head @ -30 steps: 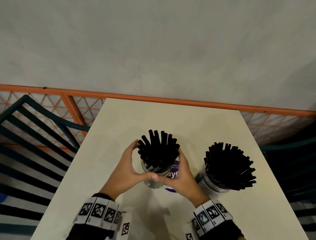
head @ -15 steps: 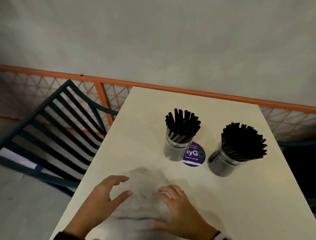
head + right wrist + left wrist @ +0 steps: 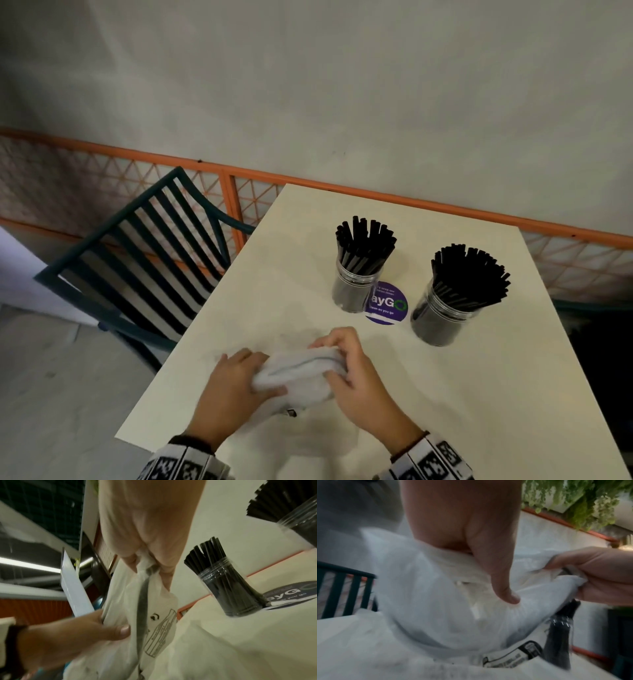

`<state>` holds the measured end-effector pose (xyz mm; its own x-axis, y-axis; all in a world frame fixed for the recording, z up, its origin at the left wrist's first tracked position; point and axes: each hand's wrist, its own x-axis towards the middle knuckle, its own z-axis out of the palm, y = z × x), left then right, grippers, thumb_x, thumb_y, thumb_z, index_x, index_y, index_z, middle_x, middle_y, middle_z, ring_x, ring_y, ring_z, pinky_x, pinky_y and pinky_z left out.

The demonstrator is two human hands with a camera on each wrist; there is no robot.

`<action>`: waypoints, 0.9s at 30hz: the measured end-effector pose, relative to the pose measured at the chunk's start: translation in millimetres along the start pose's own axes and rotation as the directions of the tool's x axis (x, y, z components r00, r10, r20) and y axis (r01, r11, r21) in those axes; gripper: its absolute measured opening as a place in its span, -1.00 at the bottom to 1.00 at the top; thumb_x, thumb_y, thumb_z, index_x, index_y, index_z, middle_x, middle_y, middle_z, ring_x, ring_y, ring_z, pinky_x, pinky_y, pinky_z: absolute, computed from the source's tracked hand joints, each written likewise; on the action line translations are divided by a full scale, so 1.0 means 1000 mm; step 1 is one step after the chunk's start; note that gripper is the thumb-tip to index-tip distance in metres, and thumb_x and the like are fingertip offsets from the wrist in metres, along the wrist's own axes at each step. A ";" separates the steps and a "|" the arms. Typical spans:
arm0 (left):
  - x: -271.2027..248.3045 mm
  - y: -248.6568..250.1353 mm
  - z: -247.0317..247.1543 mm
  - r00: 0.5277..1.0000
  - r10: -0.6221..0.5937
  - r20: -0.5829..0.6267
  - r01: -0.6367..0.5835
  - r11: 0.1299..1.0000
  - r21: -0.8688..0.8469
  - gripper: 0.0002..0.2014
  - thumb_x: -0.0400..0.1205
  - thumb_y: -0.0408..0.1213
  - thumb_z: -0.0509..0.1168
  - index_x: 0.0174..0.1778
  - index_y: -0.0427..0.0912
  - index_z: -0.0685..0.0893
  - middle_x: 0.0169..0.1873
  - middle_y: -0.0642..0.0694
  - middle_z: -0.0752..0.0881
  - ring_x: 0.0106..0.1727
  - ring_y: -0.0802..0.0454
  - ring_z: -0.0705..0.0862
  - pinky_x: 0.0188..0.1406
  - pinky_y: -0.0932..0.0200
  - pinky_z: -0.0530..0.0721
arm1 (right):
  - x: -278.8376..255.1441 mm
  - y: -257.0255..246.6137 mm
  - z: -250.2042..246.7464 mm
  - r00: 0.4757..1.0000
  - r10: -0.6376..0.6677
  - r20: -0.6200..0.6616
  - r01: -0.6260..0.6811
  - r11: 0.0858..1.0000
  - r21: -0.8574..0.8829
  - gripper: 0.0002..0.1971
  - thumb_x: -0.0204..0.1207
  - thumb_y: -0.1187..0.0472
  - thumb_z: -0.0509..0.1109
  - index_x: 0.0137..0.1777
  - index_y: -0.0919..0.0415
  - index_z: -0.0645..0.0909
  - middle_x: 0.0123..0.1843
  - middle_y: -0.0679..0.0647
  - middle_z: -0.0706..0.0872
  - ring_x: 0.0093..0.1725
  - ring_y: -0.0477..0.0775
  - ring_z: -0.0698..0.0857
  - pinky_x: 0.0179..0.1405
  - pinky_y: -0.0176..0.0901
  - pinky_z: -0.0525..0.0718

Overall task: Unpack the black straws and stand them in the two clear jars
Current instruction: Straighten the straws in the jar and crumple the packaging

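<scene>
Two clear jars stand on the cream table (image 3: 479,394), each packed with upright black straws: the left jar (image 3: 356,286) (image 3: 228,588) and the fuller right jar (image 3: 445,313). Near the table's front edge both hands hold a crumpled, empty clear plastic bag (image 3: 298,373) (image 3: 436,601) (image 3: 147,615). My left hand (image 3: 239,383) grips its left end, thumb pressed into the plastic. My right hand (image 3: 352,370) pinches its right end between curled fingers (image 3: 164,574). A printed label (image 3: 513,654) shows on the bag.
A round purple sticker (image 3: 388,303) lies on the table between the jars. A dark slatted chair (image 3: 137,260) stands at the table's left. An orange rail with mesh (image 3: 239,178) runs behind the table, below a grey wall.
Both hands left the left jar, drew back to the table's front and gathered the flat plastic bag into a bunch. The head view swung left and back.
</scene>
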<state>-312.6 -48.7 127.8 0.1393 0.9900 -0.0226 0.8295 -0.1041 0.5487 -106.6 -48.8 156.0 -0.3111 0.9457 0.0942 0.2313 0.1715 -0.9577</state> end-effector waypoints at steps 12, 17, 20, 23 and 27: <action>-0.026 0.083 -0.026 0.948 -0.316 -0.025 0.034 0.180 -0.983 -0.87 0.59 -0.37 0.14 -0.23 -0.34 0.50 -0.24 -0.27 0.65 -0.28 -0.01 0.66 -0.25 0.20 0.61 | -0.036 -0.007 0.034 0.995 -0.063 0.082 0.069 0.995 -0.074 -0.34 0.27 0.08 0.57 0.16 -0.49 0.24 0.26 -0.13 0.44 0.23 -0.25 0.51 0.17 -0.50 0.49; -0.043 0.060 -0.019 0.994 0.090 0.060 -0.004 0.589 -0.808 -0.59 0.39 -0.27 0.25 0.15 0.14 0.48 -0.02 0.18 0.65 0.10 0.17 0.64 0.10 0.23 0.56 | -0.032 -0.003 0.024 0.988 -0.116 -0.099 0.108 0.991 -0.082 -0.66 0.31 0.33 0.19 -0.14 -0.18 0.55 -0.07 -0.11 0.60 -0.04 -0.28 0.60 -0.09 -0.52 0.50; -0.052 0.040 -0.020 0.967 0.206 0.151 0.010 0.559 -0.829 -0.56 0.30 -0.08 0.44 0.11 0.19 0.56 0.15 0.16 0.54 0.22 0.19 0.55 0.09 0.39 0.53 | -0.022 -0.002 0.025 0.982 -0.021 -0.188 0.023 1.000 0.009 -0.54 0.25 0.44 0.13 -0.40 -0.24 0.56 -0.22 -0.28 0.61 0.00 -0.30 0.63 -0.01 -0.53 0.50; -0.055 0.030 -0.016 0.951 0.193 0.243 0.139 0.435 -0.889 -0.22 0.16 0.23 0.54 0.24 0.04 0.47 0.26 -0.03 0.56 0.26 0.11 0.58 0.14 0.20 0.60 | -0.012 -0.009 0.041 0.985 0.067 -0.159 -0.045 0.989 0.139 -0.60 0.25 0.40 0.09 -0.38 -0.19 0.53 -0.30 -0.26 0.62 -0.17 -0.26 0.60 -0.13 -0.43 0.50; -0.047 0.012 -0.015 0.983 -0.061 0.171 0.181 0.391 -0.903 -0.20 -0.02 0.19 0.61 0.08 -0.15 0.63 -0.03 -0.11 0.83 0.07 0.02 0.76 0.00 0.17 0.74 | 0.004 -0.027 0.078 0.947 0.207 0.245 -0.304 0.821 0.483 -0.77 0.36 0.24 0.15 -0.01 -0.05 0.40 -0.10 -0.07 0.56 -0.19 -0.25 0.58 -0.24 -0.35 0.50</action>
<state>-317.0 -94.9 148.2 0.1789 0.9637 -0.1981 -0.1388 0.2241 0.9646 -186.6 -71.0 161.4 -0.4723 0.8638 -0.1755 -0.1606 -0.2801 -0.9464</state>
